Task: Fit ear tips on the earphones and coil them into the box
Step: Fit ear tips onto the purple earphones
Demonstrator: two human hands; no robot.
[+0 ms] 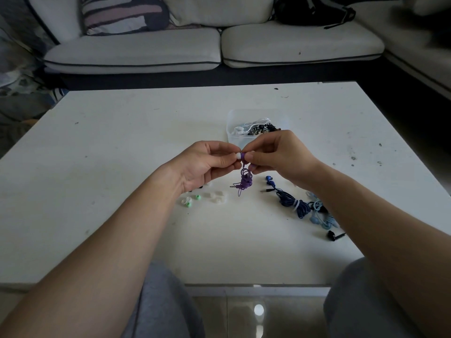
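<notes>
My right hand (278, 152) pinches a purple earbud (243, 155) above the table, and the purple cable (244, 181) hangs below it in a loose bundle. My left hand (207, 162) holds a white ear tip (238, 155) against the earbud's end. Behind my hands stands a clear plastic box (231, 129) with white and black earphones inside. Loose ear tips, green (198, 197) and whitish (216, 198), lie on the table under my left wrist.
Dark blue earphones (291, 202) tied in a coil, light blue earphones (322, 215) and a black earbud (333, 235) lie under my right forearm on the white table (122, 142). A grey sofa (219, 45) stands beyond the table. My knees are at the near edge.
</notes>
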